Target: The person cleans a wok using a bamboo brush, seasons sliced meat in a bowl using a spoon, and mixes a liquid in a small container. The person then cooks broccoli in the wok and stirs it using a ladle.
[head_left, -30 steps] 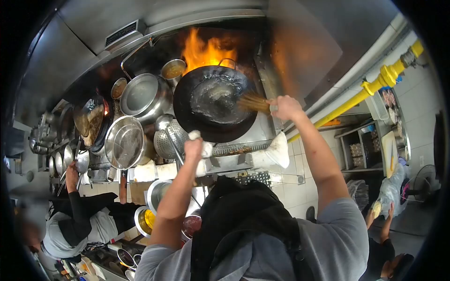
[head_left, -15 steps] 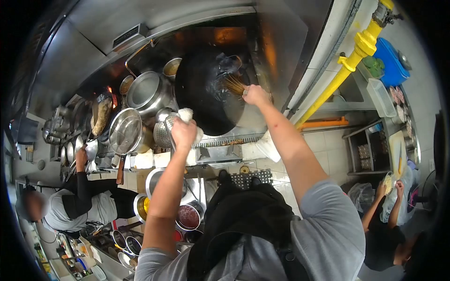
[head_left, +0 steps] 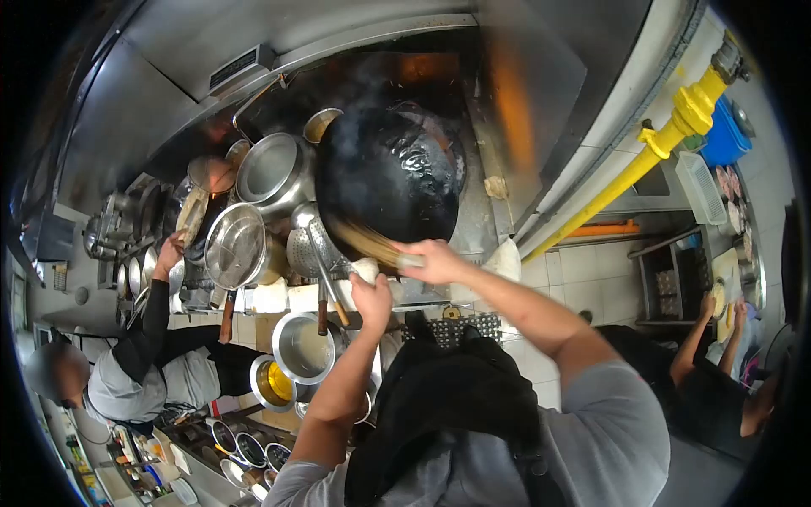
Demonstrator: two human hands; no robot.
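Note:
A large black wok sits on the range in front of me, wet and shiny inside, with a little steam. My right hand is closed round a bamboo wok brush. Its bristles, blurred by motion, point left along the wok's near side. My left hand grips a bunched white cloth at the wok's near rim. Just left of that hand lie a perforated skimmer and a ladle, their handles pointing toward me.
Left of the wok stand a lidded steel pot and a strainer over another pot. A steel pot is below my left hand. A co-worker works at the left; another person's hands are at the right counter. A yellow pipe runs at the right.
My right hand has swept the brush from the wok's right side to its near left. My left hand, with the cloth, has come down and right. The left co-worker's pan has tilted.

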